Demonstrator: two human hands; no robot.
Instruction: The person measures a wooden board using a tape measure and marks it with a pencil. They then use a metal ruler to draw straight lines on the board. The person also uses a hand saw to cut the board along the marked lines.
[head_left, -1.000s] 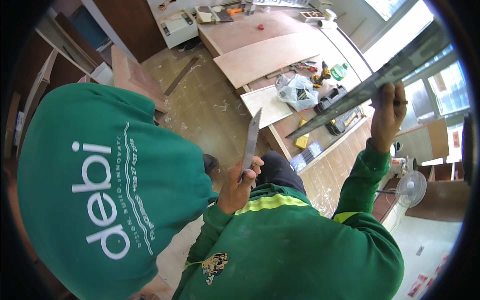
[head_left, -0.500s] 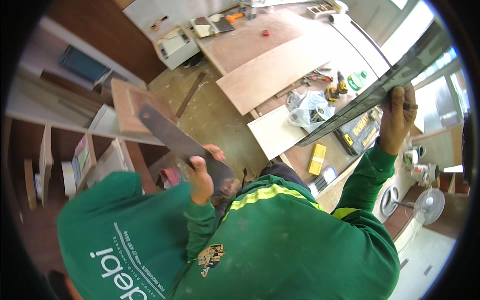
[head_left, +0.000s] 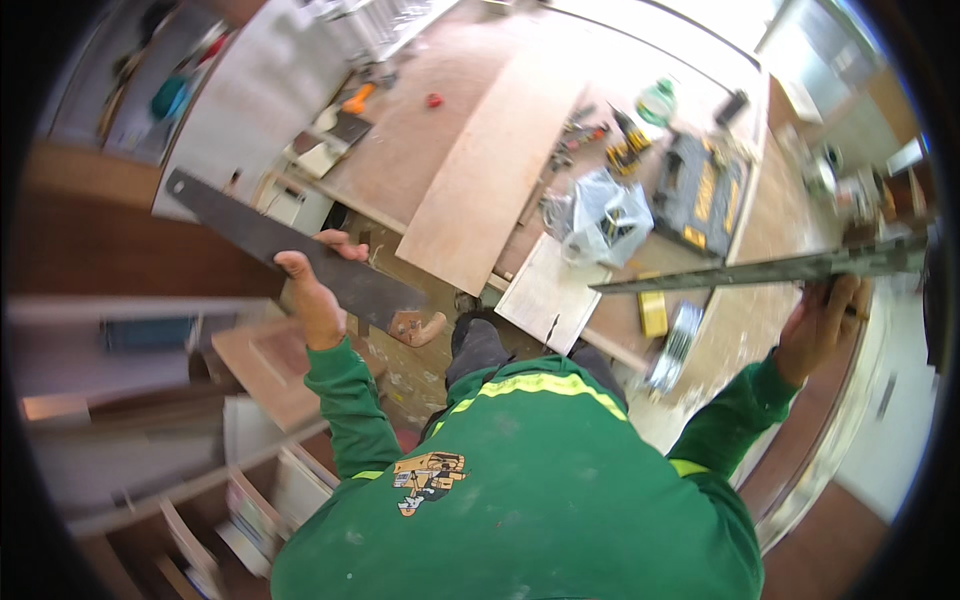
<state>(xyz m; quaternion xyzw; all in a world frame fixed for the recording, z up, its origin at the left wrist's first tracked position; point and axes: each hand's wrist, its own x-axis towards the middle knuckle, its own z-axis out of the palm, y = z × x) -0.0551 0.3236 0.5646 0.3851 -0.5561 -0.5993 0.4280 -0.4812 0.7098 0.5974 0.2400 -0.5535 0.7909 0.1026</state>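
"What worries you here?"

"The saw [head_left: 350, 285]. The left hand [head_left: 318, 312] has it by the blade [head_left: 235, 222], not the handle [head_left: 415, 328], so a slip or twist could drag an edge across the fingers. I can't make out the teeth."

"And the strip [head_left: 770, 270]?"

"It's long, and the right hand [head_left: 825, 325] holds it well off to the right. Its thin end reaches left, in line with the yellow box [head_left: 652, 305] on the desk [head_left: 395, 160]. A quick turn of the body might knock things there; whether it touches anything, I can't tell."

"How are the hands set?"

"Well apart, each closed on its own thing. The left forearm [head_left: 350, 405] runs out to the far left, thumb at the blade's near edge, fingertips showing past the far one. The right forearm [head_left: 730, 415] angles out right, the hand against the strip's near side."

"And the saw's tip?"

"Far left, handle nearer the body."
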